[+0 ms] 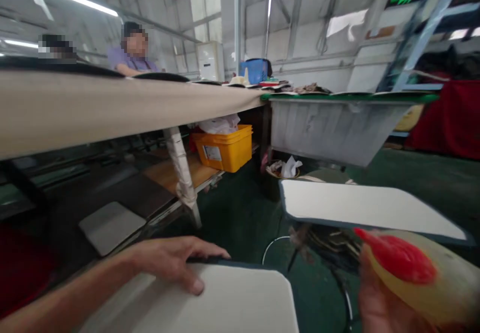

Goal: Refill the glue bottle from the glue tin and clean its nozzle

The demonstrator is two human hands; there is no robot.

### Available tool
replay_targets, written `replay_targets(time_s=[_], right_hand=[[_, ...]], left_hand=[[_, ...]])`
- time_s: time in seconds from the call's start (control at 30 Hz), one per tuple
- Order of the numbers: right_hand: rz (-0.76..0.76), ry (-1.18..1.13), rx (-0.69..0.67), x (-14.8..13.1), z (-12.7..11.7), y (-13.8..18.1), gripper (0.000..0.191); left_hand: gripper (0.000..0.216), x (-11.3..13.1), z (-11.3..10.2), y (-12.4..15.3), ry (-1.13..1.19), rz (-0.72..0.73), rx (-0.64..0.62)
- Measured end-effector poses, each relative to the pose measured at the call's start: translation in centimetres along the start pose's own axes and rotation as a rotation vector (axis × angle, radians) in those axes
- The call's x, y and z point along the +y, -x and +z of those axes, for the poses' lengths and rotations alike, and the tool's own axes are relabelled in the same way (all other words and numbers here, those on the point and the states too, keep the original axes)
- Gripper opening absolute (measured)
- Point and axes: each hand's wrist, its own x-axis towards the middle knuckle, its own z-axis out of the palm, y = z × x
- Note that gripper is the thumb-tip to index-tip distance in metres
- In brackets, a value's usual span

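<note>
My left hand (176, 263) grips the far edge of a white board (240, 298) with a dark border. Its thumb lies on the white face, and the fingers run along the dark rim, partly hidden. At the lower right, my right hand (378, 295) is wrapped round a yellowish, translucent squeeze bottle (450, 278) with a red nozzle (403, 258) that points left. What fills the bottle cannot be made out. Behind the bottle, a second white board (356, 203) with a dark rim lies flat on a low stand, apart from the first.
A long table (131, 108) with a beige cloth side runs along the left, a person (135, 50) behind it. Beneath are a yellow crate (228, 148) and a loose board (111, 225). A grey plastic tub (333, 128) stands beyond, with a waste bin (283, 169) below.
</note>
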Motion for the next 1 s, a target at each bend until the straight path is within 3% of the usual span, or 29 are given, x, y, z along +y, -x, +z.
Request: replay_targets(time_s=[0.07, 0.13, 0.23, 0.3, 0.37, 0.47, 0.57, 0.67, 0.73, 0.87, 1.0], right_hand=[[0.139, -0.119, 0.09, 1.3, 4.2, 2.7, 0.034], [0.279, -0.158, 0.149, 2.6, 7.6, 5.2, 0.038], [0.39, -0.176, 0.151, 4.8, 10.2, 7.9, 0.042], [0.398, -0.17, 0.118, 6.0, 10.8, 8.8, 0.04], [0.38, -0.158, 0.092, 6.7, 11.1, 9.3, 0.038], [0.387, -0.153, 0.08, 7.2, 11.6, 9.9, 0.036], [0.418, -0.164, 0.081, 7.4, 11.7, 9.9, 0.039], [0.451, -0.159, 0.04, 7.9, 11.1, 8.7, 0.044], [0.489, -0.145, -0.011, 8.5, 10.7, 7.3, 0.048], [0.557, -0.082, -0.095, 9.7, 10.1, 4.6, 0.05], [0.55, -0.041, -0.265, 10.5, 9.9, 3.0, 0.051]], left_hand=[[0.053, -5.2, 1.8, 1.6, 0.21, 0.048, 0.065], [0.052, -9.7, 3.3, 2.8, 0.354, 0.107, 0.214], [0.053, -14.3, 4.8, 3.5, 0.478, 0.103, 0.427], [0.047, -15.8, 5.4, 3.5, 0.555, 0.045, 0.526], [0.038, -16.1, 5.6, 3.2, 0.538, -0.03, 0.643], [0.04, -15.7, 5.0, 3.1, 0.258, -0.151, 0.762], [0.038, -15.2, 3.9, 3.7, 0.101, -0.087, 0.744], [0.042, -15.2, 3.1, 4.6, 0.136, 0.052, 0.725], [0.046, -15.3, 3.2, 4.9, 0.19, 0.069, 0.729], [0.046, -15.3, 3.6, 5.0, 0.326, 0.011, 0.8], [0.043, -14.7, 3.1, 5.1, 0.135, -0.118, 0.838]])
